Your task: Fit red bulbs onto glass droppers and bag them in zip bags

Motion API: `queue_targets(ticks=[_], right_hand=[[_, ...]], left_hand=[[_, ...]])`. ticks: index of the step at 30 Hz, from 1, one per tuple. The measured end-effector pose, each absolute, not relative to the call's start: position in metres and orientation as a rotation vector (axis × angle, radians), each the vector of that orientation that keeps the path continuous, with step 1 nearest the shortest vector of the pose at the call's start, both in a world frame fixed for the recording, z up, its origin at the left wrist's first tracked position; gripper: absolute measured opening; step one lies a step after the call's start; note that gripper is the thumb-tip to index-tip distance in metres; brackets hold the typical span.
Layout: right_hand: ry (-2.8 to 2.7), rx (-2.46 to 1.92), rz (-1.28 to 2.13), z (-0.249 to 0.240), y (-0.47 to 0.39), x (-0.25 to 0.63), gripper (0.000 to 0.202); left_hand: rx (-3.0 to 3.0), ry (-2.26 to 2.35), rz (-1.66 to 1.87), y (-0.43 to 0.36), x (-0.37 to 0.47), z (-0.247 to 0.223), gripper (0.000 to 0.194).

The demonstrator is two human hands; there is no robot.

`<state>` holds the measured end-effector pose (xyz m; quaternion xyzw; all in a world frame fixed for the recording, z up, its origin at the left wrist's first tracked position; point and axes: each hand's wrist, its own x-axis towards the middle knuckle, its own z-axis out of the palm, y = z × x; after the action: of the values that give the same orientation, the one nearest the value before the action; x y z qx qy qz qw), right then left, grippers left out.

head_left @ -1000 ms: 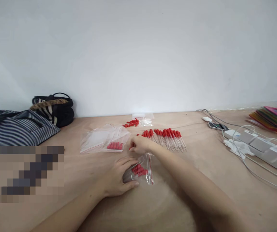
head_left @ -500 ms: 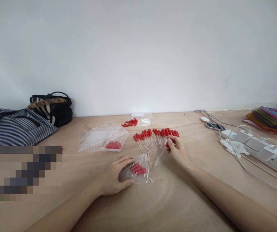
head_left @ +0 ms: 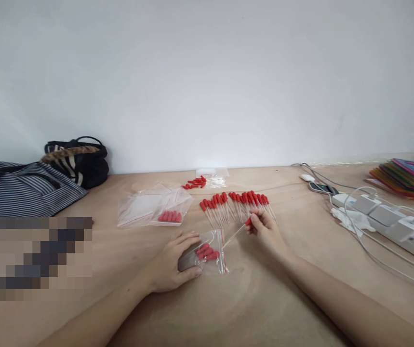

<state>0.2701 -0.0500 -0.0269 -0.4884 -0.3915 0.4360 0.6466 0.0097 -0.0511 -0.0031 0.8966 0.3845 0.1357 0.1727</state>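
Observation:
My left hand (head_left: pixel 174 262) lies over the left end of a clear zip-lock bag (head_left: pixel 217 237), thumb and fingers around it, holding it against the table. Inside the bag are several droppers with red rubber bulbs (head_left: pixel 212 256). Between thumb and fingers of my right hand (head_left: pixel 262 225) is a glass dropper (head_left: pixel 236 234), pinched at its red bulb. Its slender tip slants down left to the red-striped mouth of the bag; whether it has entered I cannot tell. Behind that hand, several more droppers (head_left: pixel 217 202) lie in a fanned row, bulbs toward the wall.
Another bag with red-bulbed droppers (head_left: pixel 169 217) lies left, beside flat clear bags (head_left: pixel 134 209). Loose red bulbs (head_left: pixel 195 182) and clear tubes (head_left: pixel 216 182) lie near the wall. Power strip with chargers (head_left: pixel 387 212) and cables sit right; a striped bag (head_left: pixel 29 190) stands left.
My right hand has moved slightly down, drawing the dropper away from the row and bringing its tip left to the bag's mouth. My left hand and the bag stay nearly still.

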Motion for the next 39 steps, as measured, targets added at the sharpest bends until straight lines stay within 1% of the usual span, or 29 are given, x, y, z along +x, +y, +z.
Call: queue_targets(ticks=[4, 15, 23, 29, 35, 39], right_hand=[[-0.846, -1.147, 0.879, -0.026, -0.044, 0.285, 0.04], [-0.766, -1.082, 1.141, -0.031, -0.05, 0.252, 0.038], [-0.696, -1.049, 1.207, -0.03, -0.052, 0.249, 0.038], [-0.919, -1.061, 1.29, -0.028, -0.059, 0.24, 0.042], [-1.239, -1.162, 1.292, -0.023, -0.055, 0.234, 0.034], [-1.377, -1.122, 1.342, -0.023, -0.049, 0.231, 0.033]], left_hand=[[2.533, 1.117, 0.326, -0.055, 0.013, 0.006, 0.056], [2.54, 1.084, 0.393, -0.051, 0.013, -0.001, 0.058], [2.534, 1.098, 0.38, -0.053, 0.015, 0.002, 0.059], [2.535, 1.086, 0.436, -0.051, 0.013, -0.004, 0.062], [2.537, 1.107, 0.387, -0.053, 0.016, 0.002, 0.062], [2.547, 1.112, 0.382, -0.055, 0.016, 0.006, 0.061]])
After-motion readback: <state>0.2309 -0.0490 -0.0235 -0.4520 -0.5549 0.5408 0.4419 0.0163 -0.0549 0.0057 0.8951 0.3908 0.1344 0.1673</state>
